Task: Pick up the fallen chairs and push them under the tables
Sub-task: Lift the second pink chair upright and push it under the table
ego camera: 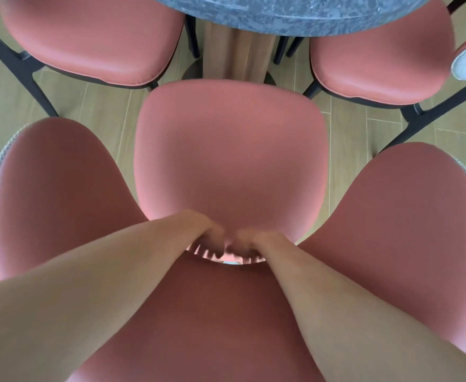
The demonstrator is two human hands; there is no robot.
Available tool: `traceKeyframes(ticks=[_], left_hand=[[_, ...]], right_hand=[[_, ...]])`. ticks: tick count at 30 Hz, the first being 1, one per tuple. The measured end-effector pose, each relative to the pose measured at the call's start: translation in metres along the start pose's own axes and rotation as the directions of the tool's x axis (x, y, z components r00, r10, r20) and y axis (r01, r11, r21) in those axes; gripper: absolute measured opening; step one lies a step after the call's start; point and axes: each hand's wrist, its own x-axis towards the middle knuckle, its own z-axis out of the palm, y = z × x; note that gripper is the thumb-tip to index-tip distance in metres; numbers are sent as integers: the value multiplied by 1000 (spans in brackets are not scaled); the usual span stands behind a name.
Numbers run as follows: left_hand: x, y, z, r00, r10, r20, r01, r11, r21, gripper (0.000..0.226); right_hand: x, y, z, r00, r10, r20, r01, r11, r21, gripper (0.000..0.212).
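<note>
A pink upholstered chair [229, 150] stands upright right below me, its seat facing the round grey stone table [295, 12]. Its wide curved pink backrest [204, 312] fills the lower view, wings spreading left and right. My left hand [207, 238] and my right hand [249, 245] lie side by side at the gap where the backrest meets the seat, fingers curled around the backrest's lower edge. The chair's legs are hidden beneath it.
Two more pink chairs with dark frames stand at the table: one at the upper left [88, 37], one at the upper right [380, 56]. The table's beige pedestal [237, 51] rises between them. Wood-look floor [94, 106] shows in the gaps.
</note>
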Motion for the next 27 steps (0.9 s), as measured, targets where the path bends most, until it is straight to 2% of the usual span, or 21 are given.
traceKeyframes(ticks=[2,4,6,9,11,14,16,20,27], left_hand=[[-28,1,-11,959,90,-269,-118,989,-91,21],[-61,1,-18,832,95,-547,-206,967,-146,22],[-94,2,-17,741,58,-669,-320,906,-276,20],[-148,10,2,690,-2,-724,-559,635,-534,19],[-185,18,22,654,-52,-755,-651,469,-597,16],[-224,31,54,629,-100,-771,-708,335,-621,18],[-248,40,76,641,-128,-757,-715,259,-649,19],[-285,57,106,648,-163,-744,-729,150,-668,20],[-314,77,135,642,-186,-744,-732,140,-667,21]], right_hand=[[-22,-3,-16,962,-72,-263,89,995,52,27],[-53,-4,-30,891,-51,-452,159,966,204,34],[-87,-6,-38,836,8,-549,253,881,399,33],[-146,-16,-35,765,70,-640,437,673,596,31],[-188,-22,-23,726,117,-678,528,536,658,27],[-232,-28,0,718,178,-673,582,378,721,23],[-258,-32,15,734,219,-643,590,261,764,23],[-297,-34,34,770,248,-588,576,126,808,22],[-329,-40,57,777,274,-566,580,35,814,19]])
